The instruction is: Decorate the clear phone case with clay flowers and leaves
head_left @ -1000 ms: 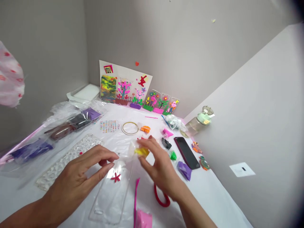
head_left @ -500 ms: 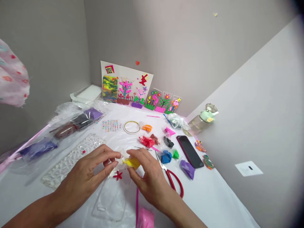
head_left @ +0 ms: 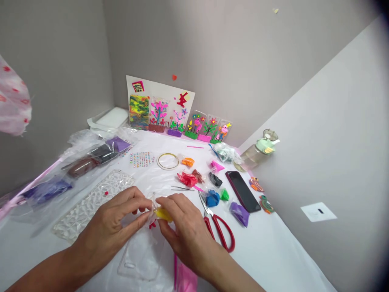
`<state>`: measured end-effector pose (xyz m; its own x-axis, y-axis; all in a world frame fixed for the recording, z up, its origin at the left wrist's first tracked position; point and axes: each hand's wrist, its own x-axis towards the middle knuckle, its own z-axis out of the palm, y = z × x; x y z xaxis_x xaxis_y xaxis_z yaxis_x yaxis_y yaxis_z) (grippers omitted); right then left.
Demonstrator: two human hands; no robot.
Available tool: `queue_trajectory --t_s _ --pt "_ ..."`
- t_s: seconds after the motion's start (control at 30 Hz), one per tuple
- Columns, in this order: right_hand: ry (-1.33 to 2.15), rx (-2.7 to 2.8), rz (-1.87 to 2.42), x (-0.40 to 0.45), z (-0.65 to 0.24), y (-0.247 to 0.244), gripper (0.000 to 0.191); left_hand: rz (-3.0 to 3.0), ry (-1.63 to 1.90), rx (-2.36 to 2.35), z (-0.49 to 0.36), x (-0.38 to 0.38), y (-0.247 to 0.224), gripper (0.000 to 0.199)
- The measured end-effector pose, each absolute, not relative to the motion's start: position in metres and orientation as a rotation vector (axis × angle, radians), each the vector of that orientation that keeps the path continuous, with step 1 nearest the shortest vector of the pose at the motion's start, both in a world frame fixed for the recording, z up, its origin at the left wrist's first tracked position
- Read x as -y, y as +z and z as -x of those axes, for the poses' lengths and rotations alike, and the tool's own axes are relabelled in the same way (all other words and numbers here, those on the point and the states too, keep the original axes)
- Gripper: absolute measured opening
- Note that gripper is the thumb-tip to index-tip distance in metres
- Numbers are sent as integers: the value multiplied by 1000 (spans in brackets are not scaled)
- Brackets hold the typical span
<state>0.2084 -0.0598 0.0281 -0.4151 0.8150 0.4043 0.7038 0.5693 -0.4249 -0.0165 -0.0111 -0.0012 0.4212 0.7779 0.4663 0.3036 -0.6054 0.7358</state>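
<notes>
My left hand [head_left: 111, 219] and my right hand [head_left: 184, 231] meet over the table, both pinching a small plastic bag of yellow clay [head_left: 163, 214]. Its clear wrapping bunches up towards my left fingers. Under my hands lies a transparent phone case [head_left: 140, 259] with a red clay flower [head_left: 152, 224], which is mostly hidden. A textured clear phone case [head_left: 91, 205] lies to the left of my left hand. Red-handled scissors [head_left: 219, 231] lie to the right of my right hand.
Several small bags of coloured clay, including red [head_left: 187, 179] and blue [head_left: 212, 198], lie beyond my hands. A black smartphone [head_left: 243, 191] lies to the right. Decorated phone cases [head_left: 208, 128] lean against the wall at the back, near a glass bottle [head_left: 258, 151].
My hands have drawn closer together, and the yellow clay bag has shifted slightly left and down. My right hand now covers more of the red flower.
</notes>
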Motion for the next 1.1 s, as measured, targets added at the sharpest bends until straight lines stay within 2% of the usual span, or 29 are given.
queue_trajectory --t_s 0.4,0.53,0.77,0.97,1.1 --pt "135 2263 1196 59 -206 24 31 -2230 1164 -933 12 12 -1 14" --pt "177 2198 1199 57 -210 26 25 -2054 1141 -1105 19 7 3 12" --pt "259 1774 1391 31 -260 34 18 -1609 930 -1162 27 -5 7 30" --pt "192 1432 1645 2 -321 23 45 -1517 894 -1104 29 -5 -10 34" --pt "132 1453 1734 -13 -345 6 53 -1475 894 -1105 29 -6 -13 35"
